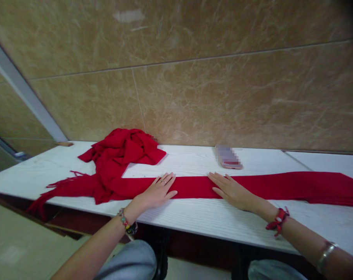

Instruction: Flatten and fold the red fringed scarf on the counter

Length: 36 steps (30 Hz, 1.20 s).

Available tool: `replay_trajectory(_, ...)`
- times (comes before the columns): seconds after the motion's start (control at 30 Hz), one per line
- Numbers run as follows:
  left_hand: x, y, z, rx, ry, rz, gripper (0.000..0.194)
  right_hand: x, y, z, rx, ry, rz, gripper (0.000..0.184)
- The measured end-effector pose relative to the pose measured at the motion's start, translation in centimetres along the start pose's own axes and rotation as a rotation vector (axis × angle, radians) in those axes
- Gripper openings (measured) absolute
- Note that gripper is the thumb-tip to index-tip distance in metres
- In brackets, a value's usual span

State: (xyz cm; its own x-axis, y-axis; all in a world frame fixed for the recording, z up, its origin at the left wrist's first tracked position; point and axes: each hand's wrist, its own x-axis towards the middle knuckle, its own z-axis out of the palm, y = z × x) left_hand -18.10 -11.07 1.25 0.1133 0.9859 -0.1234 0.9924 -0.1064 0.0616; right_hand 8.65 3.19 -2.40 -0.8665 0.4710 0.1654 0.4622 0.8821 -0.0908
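A red scarf (194,187) lies as a long narrow band along the white table, running past the right edge of the view. Its left part is bunched into a loose heap, and a fringed end hangs over the table's front edge. My left hand (157,191) rests flat on the band just right of the heap, fingers stretched out. Farther right, my right hand (233,191) also lies flat on the band with its fingers extended. A stretch of smooth red cloth shows between the two hands.
The white table (194,217) stands against a tan marbled wall (237,101). A phone (229,156) lies behind the scarf, near the wall. Dark shelving shows below the tabletop, and my knees (132,258) are close to its front edge.
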Motion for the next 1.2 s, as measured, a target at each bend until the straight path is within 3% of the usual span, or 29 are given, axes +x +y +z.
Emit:
replay_trajectory(0.17, -3.9, -3.7, -0.3, -0.004, 0.006, -0.116, 0.061, 1.0, -0.4, -0.2, -0.042, -0.004, -0.024, 0.052)
replay_trajectory(0.33, -7.3, -7.6, -0.8, 0.062, 0.067, -0.186, 0.055, 3.9, -5.6, -1.1, 0.028, -0.038, -0.136, 0.055)
replay_trajectory(0.43, -8.3, -8.5, -0.8, 0.064, 0.024, -0.195, 0.053, 4.8, -7.7, -0.9, 0.058, -0.085, -0.244, 0.054)
replay_trajectory(0.6, -6.8, -5.8, -0.9, 0.093, -0.036, -0.29, 0.058, 4.9, -7.8, -0.2, 0.067, -0.071, -0.279, 0.052)
replay_trajectory(0.8, -2.0, -1.6, -0.9, -0.007, -0.033, -0.084, 0.054, 4.1, -7.1, -1.2, 0.059, -0.052, -0.264, 0.054)
replay_trajectory(1.03, -0.9, -2.3, 0.2, 0.0, -0.027, -0.071, 0.052, -0.1, -3.1, -1.9, 0.047, -0.101, -0.165, 0.054)
replay_trajectory(1.2, -0.8, -2.0, -0.4, 0.018, -0.088, -0.133, 0.053, -3.3, 0.4, -2.5, 0.04, -0.127, -0.021, 0.053)
